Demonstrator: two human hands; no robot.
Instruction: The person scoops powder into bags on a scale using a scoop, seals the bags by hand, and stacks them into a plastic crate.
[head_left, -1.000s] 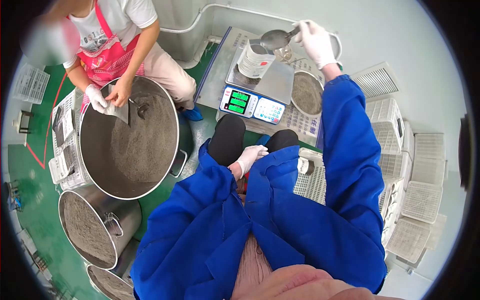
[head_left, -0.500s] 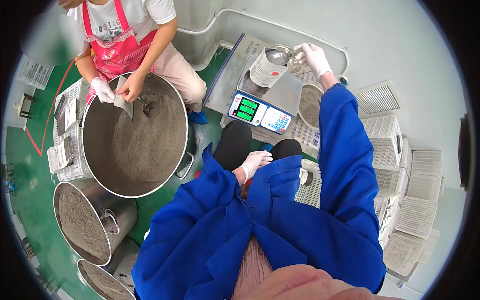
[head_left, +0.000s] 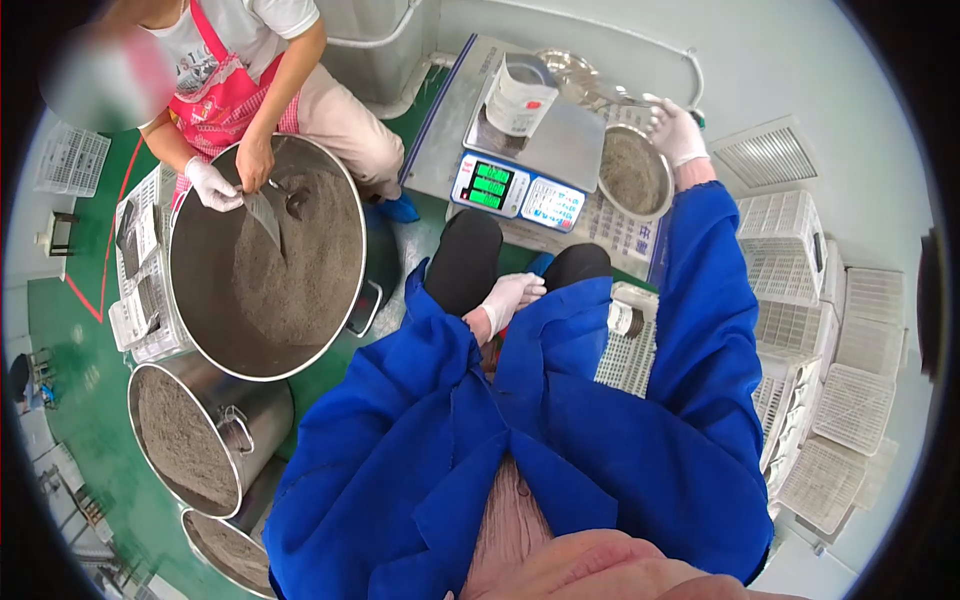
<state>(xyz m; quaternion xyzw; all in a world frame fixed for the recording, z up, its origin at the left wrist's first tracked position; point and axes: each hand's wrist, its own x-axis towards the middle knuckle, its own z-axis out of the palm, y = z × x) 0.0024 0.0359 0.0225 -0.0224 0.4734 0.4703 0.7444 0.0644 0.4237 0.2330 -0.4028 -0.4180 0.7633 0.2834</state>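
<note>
My right hand [head_left: 677, 133], in a white glove, is closed on the handle end of a shiny metal scoop [head_left: 622, 97], which is partly blurred. Just below it is a metal bowl [head_left: 632, 172] of grey-brown powder. A white labelled container [head_left: 520, 97] stands on the plate of a digital scale [head_left: 522, 190] with lit green displays. Between my knees rests my left hand [head_left: 512, 298], also gloved, its fingers curled together; nothing shows in them.
At the left, a person in a pink apron [head_left: 225, 95] holds a flat packet [head_left: 264, 218] over a big steel pot [head_left: 268, 375] of powder. More powder-filled pots [head_left: 262, 425] stand below it. White baskets [head_left: 785, 265] are stacked at the right.
My right hand has moved right and down, away from the container, with the scoop. The view has shifted slightly. My left hand stays in place.
</note>
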